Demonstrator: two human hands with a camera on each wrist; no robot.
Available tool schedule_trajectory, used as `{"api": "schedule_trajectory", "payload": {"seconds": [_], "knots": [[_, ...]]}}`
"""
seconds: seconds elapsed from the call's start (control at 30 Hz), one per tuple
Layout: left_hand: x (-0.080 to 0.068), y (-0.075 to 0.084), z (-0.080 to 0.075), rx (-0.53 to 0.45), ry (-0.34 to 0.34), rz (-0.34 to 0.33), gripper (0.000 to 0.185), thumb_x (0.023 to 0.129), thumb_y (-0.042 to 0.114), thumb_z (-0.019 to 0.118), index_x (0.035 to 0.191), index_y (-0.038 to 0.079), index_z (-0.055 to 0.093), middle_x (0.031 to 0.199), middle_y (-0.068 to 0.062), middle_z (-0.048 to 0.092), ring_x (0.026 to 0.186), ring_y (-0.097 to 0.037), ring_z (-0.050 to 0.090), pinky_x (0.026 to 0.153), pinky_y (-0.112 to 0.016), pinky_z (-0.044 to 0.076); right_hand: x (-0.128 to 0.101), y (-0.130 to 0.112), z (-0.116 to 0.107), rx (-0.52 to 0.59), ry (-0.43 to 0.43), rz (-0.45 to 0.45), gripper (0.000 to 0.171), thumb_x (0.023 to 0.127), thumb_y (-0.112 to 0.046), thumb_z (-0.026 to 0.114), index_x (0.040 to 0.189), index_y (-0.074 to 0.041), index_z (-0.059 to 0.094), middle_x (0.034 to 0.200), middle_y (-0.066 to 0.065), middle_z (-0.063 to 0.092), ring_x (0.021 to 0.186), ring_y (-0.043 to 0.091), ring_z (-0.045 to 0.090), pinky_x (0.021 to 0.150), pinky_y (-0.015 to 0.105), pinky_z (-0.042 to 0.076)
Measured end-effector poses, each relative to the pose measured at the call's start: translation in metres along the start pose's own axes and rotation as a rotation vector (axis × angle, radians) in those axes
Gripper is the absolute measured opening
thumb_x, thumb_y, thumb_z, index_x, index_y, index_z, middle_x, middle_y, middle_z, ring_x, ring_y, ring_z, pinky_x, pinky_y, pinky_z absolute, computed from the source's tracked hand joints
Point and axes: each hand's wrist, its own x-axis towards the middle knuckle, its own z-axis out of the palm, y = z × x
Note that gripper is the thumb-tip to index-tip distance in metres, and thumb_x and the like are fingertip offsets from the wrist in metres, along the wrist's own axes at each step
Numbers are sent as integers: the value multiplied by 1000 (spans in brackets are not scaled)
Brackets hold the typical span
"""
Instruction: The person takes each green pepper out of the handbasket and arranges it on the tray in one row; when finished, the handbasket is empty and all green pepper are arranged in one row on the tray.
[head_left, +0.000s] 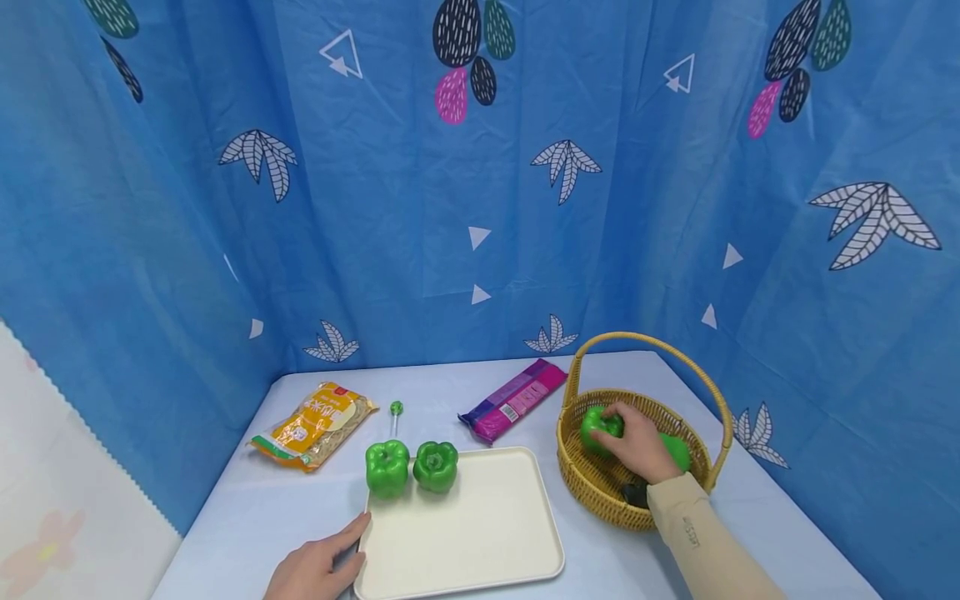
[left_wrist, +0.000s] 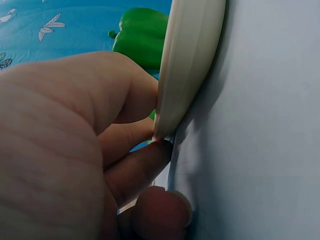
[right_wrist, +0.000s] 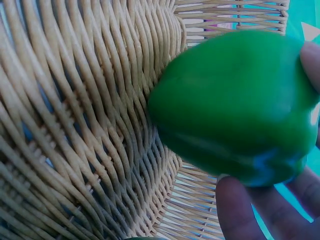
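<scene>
While the right hand grips a green bell pepper inside the wicker basket, the left hand rests at the tray's left edge, fingers loosely extended, touching the rim. Two more green bell peppers, left one and right one, sit side by side at tray's far left corner. Basket also holds another green item, partly hidden by the arm. Lollipop, yellow food packet, purple-pink packet lie farther back on table.

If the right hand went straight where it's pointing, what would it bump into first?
Probably the basket, at its far-left wall; the green pepper in the right hand would touch first. How near they are is unclear.
</scene>
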Motion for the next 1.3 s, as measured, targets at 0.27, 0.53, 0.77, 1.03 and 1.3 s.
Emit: {"api": "schedule_trajectory", "payload": {"seconds": [0.27,0.53,0.77,1.03,1.3], "knots": [[-1,-1,0,-9,-10,-5,67,83,62,52,139,24,46,124,-8,59,93,-24,63,72,-47,52,2,-2,1,17,-38,25,40,81,-43,70,109,-18,56,103,4,60,77,18,52,59,30,44],[0,-2,-1,-4,10,13,66,84,61,53,138,24,47,121,-6,61,90,-18,64,71,-46,52,4,-20,-12,75,22,-16,44,83,-47,66,113,-18,54,98,6,57,66,20,49,52,31,43],[-1,-5,0,-8,4,12,66,84,61,53,138,24,46,119,-6,62,84,-14,63,69,-44,52,-1,-81,-20,192,4,-167,39,83,-46,65,113,-24,54,93,-2,56,64,20,53,51,31,48],[-1,-3,1,-3,22,34,67,84,62,52,138,24,46,123,-4,60,91,-20,64,70,-44,52,-7,-135,29,165,-68,-321,34,81,-38,71,108,-23,57,101,-11,58,79,10,53,61,23,50],[-1,-1,2,10,39,52,66,84,62,51,138,25,46,127,1,57,101,-22,62,75,-43,53,-11,-150,80,71,-202,-378,36,82,-42,67,108,-21,56,104,-9,59,90,9,56,73,29,50]]}}
